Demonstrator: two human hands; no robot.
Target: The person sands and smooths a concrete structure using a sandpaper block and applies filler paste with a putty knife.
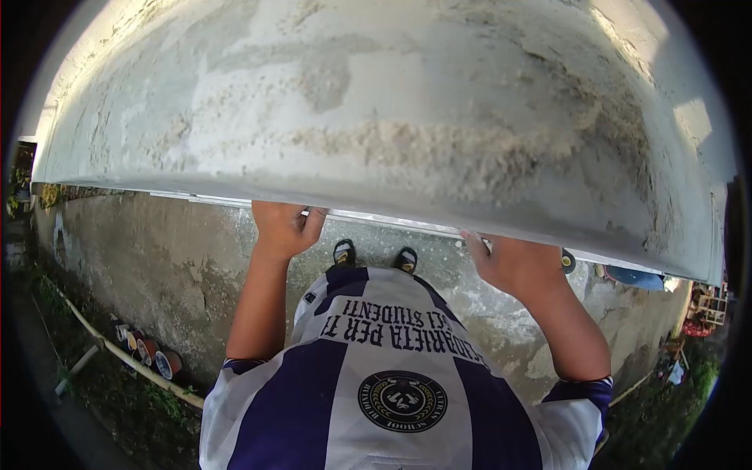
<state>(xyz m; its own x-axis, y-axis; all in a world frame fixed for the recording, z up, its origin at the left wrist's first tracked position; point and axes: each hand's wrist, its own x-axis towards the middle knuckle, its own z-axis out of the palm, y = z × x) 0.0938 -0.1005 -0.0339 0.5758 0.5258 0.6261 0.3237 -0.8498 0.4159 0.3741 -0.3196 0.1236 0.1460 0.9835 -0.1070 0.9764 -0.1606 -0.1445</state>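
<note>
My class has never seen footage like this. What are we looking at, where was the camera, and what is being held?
There is no machine here, just one person's bare hands. The only picture comes from a camera worn on the head, looking forward and down, so the lettering on the striped shirt appears upside down. The left hand and right hand meet the near edge of a large grey slab-like surface, marked by rough tan patches. That edge hides most fingers, so I cannot tell whether they grip it or merely touch it. Beyond the shirt, sandals rest on weathered ground.
</note>
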